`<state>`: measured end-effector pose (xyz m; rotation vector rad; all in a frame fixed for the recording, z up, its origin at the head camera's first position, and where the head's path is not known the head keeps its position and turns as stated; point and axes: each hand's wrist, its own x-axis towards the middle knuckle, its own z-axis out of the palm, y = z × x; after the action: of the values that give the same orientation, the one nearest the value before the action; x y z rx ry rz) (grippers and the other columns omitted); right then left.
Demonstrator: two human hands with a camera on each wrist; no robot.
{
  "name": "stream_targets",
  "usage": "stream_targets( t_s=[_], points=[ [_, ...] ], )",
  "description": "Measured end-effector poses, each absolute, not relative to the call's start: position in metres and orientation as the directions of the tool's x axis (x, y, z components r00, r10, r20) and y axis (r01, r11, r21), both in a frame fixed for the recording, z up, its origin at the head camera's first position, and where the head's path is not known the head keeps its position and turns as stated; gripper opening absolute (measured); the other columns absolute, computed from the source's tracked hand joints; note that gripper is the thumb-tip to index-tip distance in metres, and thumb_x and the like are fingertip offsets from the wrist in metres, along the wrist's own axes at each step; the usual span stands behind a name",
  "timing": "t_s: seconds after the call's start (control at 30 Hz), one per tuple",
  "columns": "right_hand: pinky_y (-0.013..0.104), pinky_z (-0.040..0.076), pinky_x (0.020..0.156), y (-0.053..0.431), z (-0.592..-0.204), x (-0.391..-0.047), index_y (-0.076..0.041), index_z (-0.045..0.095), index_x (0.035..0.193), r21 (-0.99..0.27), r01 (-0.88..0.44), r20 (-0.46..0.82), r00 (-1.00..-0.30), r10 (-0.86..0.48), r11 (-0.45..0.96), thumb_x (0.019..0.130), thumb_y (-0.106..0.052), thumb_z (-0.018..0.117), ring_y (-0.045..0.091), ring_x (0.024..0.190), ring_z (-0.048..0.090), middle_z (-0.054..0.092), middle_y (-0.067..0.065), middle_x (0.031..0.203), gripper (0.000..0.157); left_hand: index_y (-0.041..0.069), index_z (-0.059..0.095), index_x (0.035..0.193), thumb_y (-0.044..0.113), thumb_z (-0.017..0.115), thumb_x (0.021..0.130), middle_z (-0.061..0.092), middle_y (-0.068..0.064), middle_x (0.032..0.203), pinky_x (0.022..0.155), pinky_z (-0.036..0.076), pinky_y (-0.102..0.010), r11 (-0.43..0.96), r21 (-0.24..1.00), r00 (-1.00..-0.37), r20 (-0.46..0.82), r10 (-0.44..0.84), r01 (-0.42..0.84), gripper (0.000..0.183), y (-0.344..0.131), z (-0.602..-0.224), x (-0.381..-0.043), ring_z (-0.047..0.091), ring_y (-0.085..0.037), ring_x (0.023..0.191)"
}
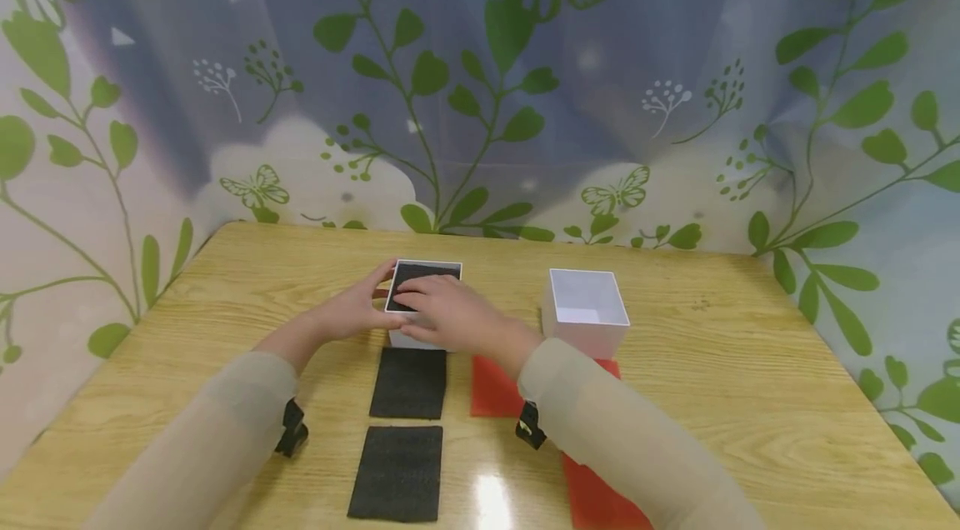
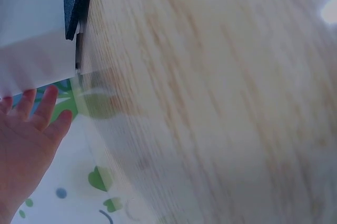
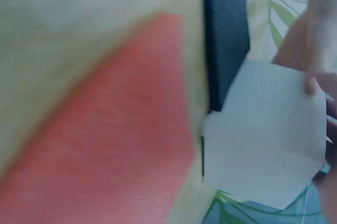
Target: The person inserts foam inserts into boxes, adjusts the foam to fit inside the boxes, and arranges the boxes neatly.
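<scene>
A white open-topped box (image 1: 408, 338) stands left of the table's middle, with a black square sheet (image 1: 424, 270) inside near its rim. My left hand (image 1: 348, 309) holds the box at its left side, thumb at the front and fingers spread toward the back. In the left wrist view, fingertips of the left hand (image 2: 31, 134) meet the box wall (image 2: 39, 60). My right hand (image 1: 453, 313) reaches over the front rim, its fingers resting on the black sheet. Its fingertips are partly hidden in the right wrist view, where the box (image 3: 263, 134) appears tilted.
A second white box (image 1: 588, 330) stands to the right, open at the top. Two black squares (image 1: 409, 384) (image 1: 397, 472) lie in front of the left box. Red sheets (image 1: 495, 388) (image 1: 600, 497) lie partly under my right arm. A patterned curtain (image 1: 480, 97) hangs behind the table.
</scene>
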<state>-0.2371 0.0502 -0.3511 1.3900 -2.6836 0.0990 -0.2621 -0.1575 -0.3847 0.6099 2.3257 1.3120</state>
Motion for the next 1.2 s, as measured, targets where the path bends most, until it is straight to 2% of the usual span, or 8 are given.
stream_targets(
  t_s=[0.07,0.13,0.33,0.8,1.03,1.2],
  points=[
    [0.033,0.04,0.094,0.051,-0.353,-0.234,-0.012,0.061,0.123,0.039,-0.842,0.24,-0.515,-0.823,0.538,0.093,-0.033,0.057,0.017,0.108,0.053,0.057,0.003,0.12,0.037,0.013,-0.01,0.149,0.027,0.068,0.086,-0.005,-0.017,0.154,0.097,0.035,-0.055,0.451,0.874,-0.825,-0.116,0.554,0.18,0.102,-0.157,-0.385,-0.262,0.015,-0.043,0.136],
    [0.03,0.043,0.087,0.05,-0.356,-0.232,-0.013,0.065,0.117,0.055,-0.851,0.311,-0.482,-0.819,0.522,0.092,-0.029,0.059,0.016,0.096,0.055,0.059,0.001,0.109,0.03,0.012,-0.011,0.149,0.021,0.068,0.086,-0.004,-0.018,0.153,0.097,0.035,-0.055,0.435,0.882,-0.822,-0.107,0.559,0.181,0.101,-0.157,-0.385,-0.262,0.014,-0.044,0.135],
    [0.024,0.043,0.073,0.046,-0.359,-0.229,-0.013,0.069,0.109,0.023,-0.857,0.381,-0.468,-0.798,0.514,0.092,-0.02,0.06,0.014,0.081,0.052,0.058,-0.001,0.095,0.02,0.012,-0.011,0.149,0.02,0.069,0.085,-0.002,-0.017,0.154,0.097,0.036,-0.054,0.42,0.889,-0.816,-0.104,0.569,0.18,0.102,-0.156,-0.387,-0.263,0.014,-0.044,0.136],
    [0.021,0.044,0.069,0.044,-0.358,-0.225,-0.013,0.068,0.109,-0.035,-0.829,0.36,-0.532,-0.766,0.559,0.092,-0.022,0.06,0.013,0.081,0.053,0.059,-0.001,0.095,0.021,0.013,-0.011,0.149,0.023,0.068,0.086,-0.005,-0.019,0.153,0.097,0.036,-0.055,0.43,0.883,-0.818,-0.104,0.565,0.186,0.102,-0.156,-0.387,-0.263,0.013,-0.045,0.135],
    [0.026,0.046,0.075,0.057,-0.358,-0.225,-0.013,0.069,0.108,-0.031,-0.795,0.35,-0.576,-0.739,0.605,0.091,-0.026,0.061,0.013,0.083,0.055,0.06,0.0,0.096,0.022,0.013,-0.01,0.149,0.031,0.071,0.084,0.0,-0.02,0.153,0.097,0.035,-0.056,0.458,0.871,-0.829,-0.117,0.546,0.179,0.106,-0.154,-0.386,-0.262,0.016,-0.045,0.135],
    [0.031,0.045,0.081,0.071,-0.361,-0.226,-0.014,0.07,0.103,-0.036,-0.773,0.351,-0.603,-0.716,0.633,0.09,-0.025,0.063,0.014,0.084,0.056,0.06,-0.001,0.093,0.018,0.018,-0.011,0.149,0.033,0.072,0.082,0.001,-0.021,0.153,0.099,0.031,-0.057,0.47,0.862,-0.836,-0.109,0.538,0.19,0.108,-0.156,-0.386,-0.261,0.015,-0.043,0.135]
  ],
)
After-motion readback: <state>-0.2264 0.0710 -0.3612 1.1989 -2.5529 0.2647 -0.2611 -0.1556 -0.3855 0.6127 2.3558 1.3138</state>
